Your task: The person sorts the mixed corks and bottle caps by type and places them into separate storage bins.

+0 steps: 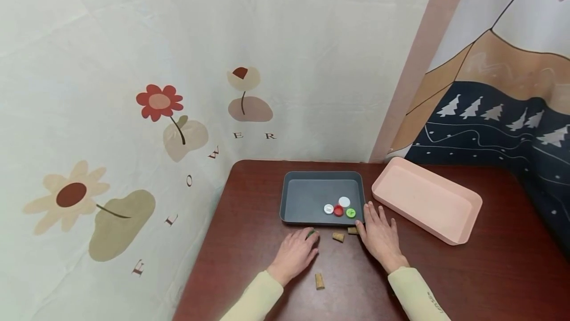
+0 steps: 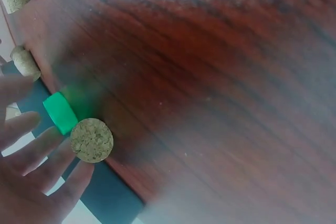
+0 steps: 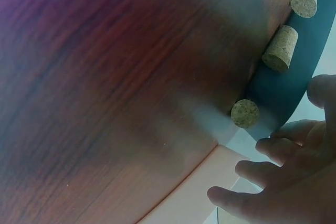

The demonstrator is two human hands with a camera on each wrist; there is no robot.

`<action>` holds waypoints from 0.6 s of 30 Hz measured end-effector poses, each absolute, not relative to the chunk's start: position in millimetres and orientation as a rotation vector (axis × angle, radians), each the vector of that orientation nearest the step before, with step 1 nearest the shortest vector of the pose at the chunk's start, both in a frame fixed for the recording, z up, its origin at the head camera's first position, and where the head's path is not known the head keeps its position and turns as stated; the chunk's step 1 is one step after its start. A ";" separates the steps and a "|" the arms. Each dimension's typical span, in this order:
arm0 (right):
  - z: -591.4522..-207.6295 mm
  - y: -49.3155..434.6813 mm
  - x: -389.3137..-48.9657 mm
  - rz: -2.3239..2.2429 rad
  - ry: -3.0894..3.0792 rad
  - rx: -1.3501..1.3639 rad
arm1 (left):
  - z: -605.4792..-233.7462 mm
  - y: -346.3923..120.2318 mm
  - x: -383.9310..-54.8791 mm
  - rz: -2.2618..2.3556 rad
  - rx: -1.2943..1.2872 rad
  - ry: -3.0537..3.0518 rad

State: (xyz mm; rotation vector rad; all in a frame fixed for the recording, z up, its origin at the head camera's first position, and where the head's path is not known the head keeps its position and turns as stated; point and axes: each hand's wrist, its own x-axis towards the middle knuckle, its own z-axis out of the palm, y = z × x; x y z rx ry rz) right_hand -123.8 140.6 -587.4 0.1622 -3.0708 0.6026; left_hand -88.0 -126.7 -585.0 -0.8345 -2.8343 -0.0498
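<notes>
My left hand (image 1: 294,254) is low over the table, fingers spread and relaxed at the front edge of the grey tray (image 1: 294,212). A green bottle cap (image 2: 60,113) is at its fingertips, beside a cork (image 2: 92,140) seen end-on; the hand mostly covers both in the head view. My right hand (image 1: 380,232) reaches with extended fingers to the tray's front right corner, thumb beside a cork stopper (image 1: 352,230). Another cork (image 1: 338,237) lies between the hands. In the tray are a red cap (image 1: 338,210), a bright green cap (image 1: 351,213) and two white caps (image 1: 328,209).
A pink tray (image 1: 427,200) sits angled at the right, just beyond the right hand. One more cork (image 1: 319,281) lies nearer the person, between the forearms. Fabric curtains (image 1: 311,64) hang behind and to the left of the brown table (image 1: 249,197).
</notes>
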 end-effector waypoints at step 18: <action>-586.0 139.4 -122.6 0.608 -3.070 0.159 | -591.6 -126.1 -94.5 -0.087 -0.892 -2.684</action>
